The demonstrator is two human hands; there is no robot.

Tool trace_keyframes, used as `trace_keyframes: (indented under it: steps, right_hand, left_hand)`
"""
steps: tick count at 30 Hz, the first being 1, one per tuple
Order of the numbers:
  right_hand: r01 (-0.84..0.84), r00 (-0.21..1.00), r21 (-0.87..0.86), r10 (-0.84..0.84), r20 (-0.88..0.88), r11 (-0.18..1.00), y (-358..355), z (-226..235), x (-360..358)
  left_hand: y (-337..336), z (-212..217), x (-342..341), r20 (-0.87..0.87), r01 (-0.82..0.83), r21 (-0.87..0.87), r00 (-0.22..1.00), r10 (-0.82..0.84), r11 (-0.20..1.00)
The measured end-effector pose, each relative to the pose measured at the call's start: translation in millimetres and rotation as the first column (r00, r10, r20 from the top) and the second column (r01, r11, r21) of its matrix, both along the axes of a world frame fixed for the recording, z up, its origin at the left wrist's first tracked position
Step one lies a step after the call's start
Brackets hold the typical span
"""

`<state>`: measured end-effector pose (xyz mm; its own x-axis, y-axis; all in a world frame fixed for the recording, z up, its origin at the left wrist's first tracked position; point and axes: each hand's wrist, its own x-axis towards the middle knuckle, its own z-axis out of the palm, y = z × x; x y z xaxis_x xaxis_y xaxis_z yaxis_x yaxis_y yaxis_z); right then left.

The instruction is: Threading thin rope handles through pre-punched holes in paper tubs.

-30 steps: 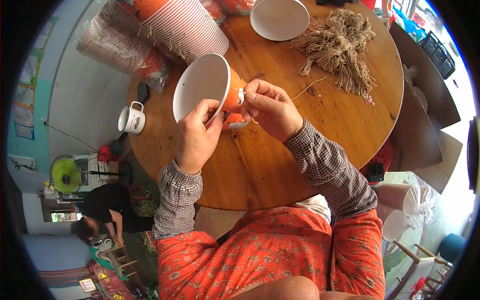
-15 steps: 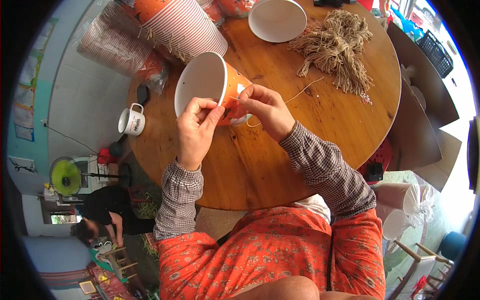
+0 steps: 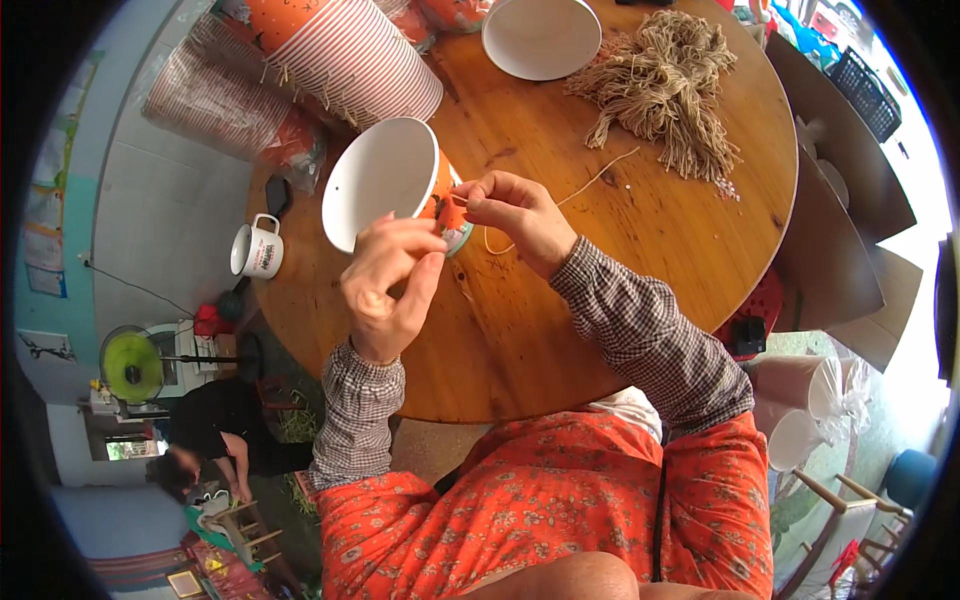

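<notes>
An orange paper bucket with a white inside leans on its side on the round table, its mouth toward the left. A small dark hole shows in its wall. My right hand pinches a thin tan cord beside the bucket's printed outside. The cord makes a small loop under that hand and trails off to the upper right. Just below the bucket's rim is my left hand, slightly blurred, its thumb and fingers apart with nothing seen between them. Whether its fingertips still touch the rim is hard to see.
A bundle of tan cords lies at the far right of the wooden table. Another white-lined bucket stands beside it. Nested striped buckets fill the far left, near a white mug. A person in black bends down at left.
My left hand has let go of the bucket's rim and drawn slightly down and left, its fingers spreading. The bucket has tilted and shifted left. My right hand still pinches the cord.
</notes>
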<state>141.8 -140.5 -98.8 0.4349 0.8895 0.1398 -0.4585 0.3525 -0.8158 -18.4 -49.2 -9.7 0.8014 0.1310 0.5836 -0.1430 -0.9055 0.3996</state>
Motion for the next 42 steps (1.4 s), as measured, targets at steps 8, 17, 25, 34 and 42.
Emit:
trace_keyframes:
  steps: [8, 17, 25, 34, 42]
  right_hand:
    - [0.089, 0.995, -0.009, -0.088, 0.042, 0.996, 4.8, -7.5, 2.1]
    - [0.075, 0.995, 0.003, -0.075, 0.067, 0.997, 2.9, -5.7, 1.7]
    - [0.153, 0.967, -0.085, -0.132, 0.218, 0.985, 4.6, -9.9, 3.2]
    - [0.314, 0.891, -0.133, -0.243, 0.384, 0.940, 2.4, -6.0, 0.8]
    - [0.361, 0.827, -0.086, -0.276, 0.491, 0.929, 2.0, -4.5, 2.4]
  left_hand:
    - [20.3, -13.6, 35.0, -0.171, -0.290, 0.071, 0.939, 0.298, 0.954]
    - [28.8, -18.2, 27.4, -0.212, -0.220, -0.160, 0.960, 0.184, 0.962]
    - [21.2, -12.6, 26.4, -0.268, -0.247, -0.169, 0.943, 0.197, 0.954]
    - [9.1, -4.9, 25.2, -0.310, -0.171, -0.130, 0.943, 0.123, 0.977]
    - [16.6, -5.2, 25.2, -0.367, -0.175, -0.204, 0.926, 0.090, 0.963]
